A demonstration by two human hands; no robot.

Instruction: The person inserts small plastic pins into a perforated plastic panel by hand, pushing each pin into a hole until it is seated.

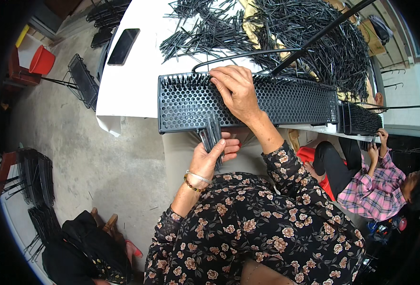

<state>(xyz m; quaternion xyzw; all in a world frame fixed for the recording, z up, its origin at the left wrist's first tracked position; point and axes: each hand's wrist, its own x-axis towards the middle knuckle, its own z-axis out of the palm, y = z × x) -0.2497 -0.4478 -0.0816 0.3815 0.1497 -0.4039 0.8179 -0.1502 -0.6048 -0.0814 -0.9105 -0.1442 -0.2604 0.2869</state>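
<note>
A long black rack (286,102) with a face full of round holes stands at the near edge of the white table. Short black sticks (181,84) poke out of the holes along its upper left side. My right hand (238,92) rests over the upper edge, thumb and fingers pinched together among those sticks; what they pinch is too small to make out. Below the rack, my left hand (210,154) is closed around a bunch of thin black sticks (213,130), whose tops overlap the rack's lower edge.
Loose black sticks (310,38) lie heaped across the white table (129,92). A phone (124,46) lies at the left. A black rod (324,35) slants over the heap. On the right, a person in a plaid shirt (369,194) handles another rack (359,118). A red bucket (42,60) stands far left.
</note>
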